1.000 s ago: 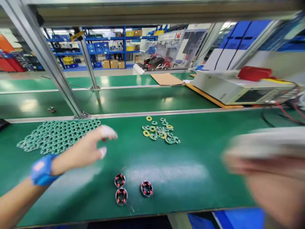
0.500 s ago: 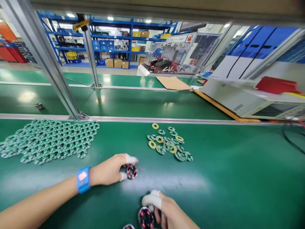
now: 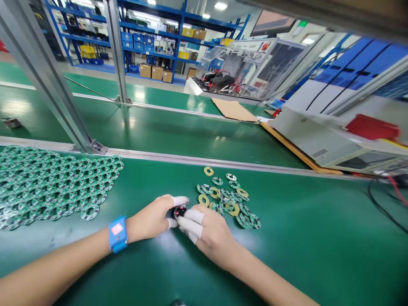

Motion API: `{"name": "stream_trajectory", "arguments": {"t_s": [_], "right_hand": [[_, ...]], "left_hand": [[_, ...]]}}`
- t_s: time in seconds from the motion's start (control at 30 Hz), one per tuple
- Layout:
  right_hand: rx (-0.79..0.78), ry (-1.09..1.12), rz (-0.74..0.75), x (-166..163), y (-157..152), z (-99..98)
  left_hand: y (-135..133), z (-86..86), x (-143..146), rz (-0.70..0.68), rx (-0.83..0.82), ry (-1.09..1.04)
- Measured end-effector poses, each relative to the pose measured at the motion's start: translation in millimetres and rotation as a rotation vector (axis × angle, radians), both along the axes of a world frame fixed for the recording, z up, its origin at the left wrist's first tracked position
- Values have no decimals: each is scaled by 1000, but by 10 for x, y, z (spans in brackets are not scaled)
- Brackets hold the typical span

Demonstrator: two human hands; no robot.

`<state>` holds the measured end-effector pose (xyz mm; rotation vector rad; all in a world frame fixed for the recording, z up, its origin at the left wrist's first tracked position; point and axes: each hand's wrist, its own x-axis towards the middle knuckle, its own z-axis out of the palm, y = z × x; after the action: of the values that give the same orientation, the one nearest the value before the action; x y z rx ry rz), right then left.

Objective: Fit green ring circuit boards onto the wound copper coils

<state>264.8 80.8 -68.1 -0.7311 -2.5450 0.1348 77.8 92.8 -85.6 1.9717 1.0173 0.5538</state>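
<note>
My left hand (image 3: 156, 216), wearing white finger cots and a blue wrist strap (image 3: 117, 234), is closed around a small round black part with red windings, which looks like a motor stator (image 3: 179, 211). From the right, my right hand (image 3: 207, 231) presses its cot-covered fingertips against the same stator. Its fingers are closed together and hide part of the stator and anything else between them. Behind my right hand lies a loose pile of green circuit board rings (image 3: 234, 185) and yellow rings (image 3: 204, 200). Another dark part (image 3: 177, 302) just shows at the bottom edge.
Many green circuit board rings (image 3: 57, 182) lie in overlapping rows at left. A metal rail (image 3: 191, 160) runs along the back of the green table (image 3: 302, 238), with an upright post (image 3: 60, 85) at left. Cables (image 3: 382, 208) and a grey case (image 3: 306, 136) are at right.
My right hand has moved up and away from the near edge to meet the stator in my left hand. One stator beside it no longer shows there. The view has shifted right.
</note>
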Motion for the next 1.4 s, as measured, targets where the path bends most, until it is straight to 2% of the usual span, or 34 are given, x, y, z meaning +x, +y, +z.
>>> {"name": "stream_trajectory", "arguments": {"t_s": [0.1, 0.2, 0.3, 0.33, 0.4, 0.47, 0.53, 0.6, 0.7, 0.8, 0.87, 0.97, 1.03, 1.1, 1.2, 1.3, 1.37, 1.4], "right_hand": [[97, -89, 79, -27, -77, -37], [80, -248, 200, -21, -146, -84], [39, -191, 206, 26, -117, -81], [35, -110, 175, 59, -74, -61], [50, -10, 8, 137, 56, 0], [33, -131, -265, 197, 201, 63], [-24, -380, -488, 211, 309, 98], [-84, -554, -574, 191, 351, 97], [-125, -597, -628, 164, 320, 73], [-232, -327, -640, 152, 278, 100], [-447, 3, -530, 110, 280, 136], [-788, 406, -358, -24, 320, 150], [-905, 535, -332, -117, 349, 123], [-959, 561, -305, -178, 363, 90], [-897, 448, -274, -193, 348, 70], [-615, 311, -316, -139, 327, 73], [-438, 242, -356, -72, 334, 69], [-400, 215, -377, -34, 345, 63]], "left_hand": [[5, 18, -12, -31, 38, -6], [5, 24, -17, -28, 49, 0], [24, 11, -33, -21, 45, -5], [35, 1, -41, -15, 42, -14], [60, -24, -57, 4, 37, -33], [82, -54, -70, 25, 38, -48], [96, -79, -83, 32, 36, -55], [105, -90, -96, 38, 37, -54], [112, -50, -114, 126, 76, -64], [106, 59, -104, 277, 183, -108], [96, 137, -77, 307, 233, -112], [96, 192, -34, 268, 212, -62], [116, 184, -22, 264, 186, -40], [147, 164, -22, 284, 157, -53], [183, 154, -18, 324, 68, -111], [174, 167, 0, 332, 1, -119], [143, 163, 8, 340, 68, -38], [123, 152, 7, 344, 135, 38]]}}
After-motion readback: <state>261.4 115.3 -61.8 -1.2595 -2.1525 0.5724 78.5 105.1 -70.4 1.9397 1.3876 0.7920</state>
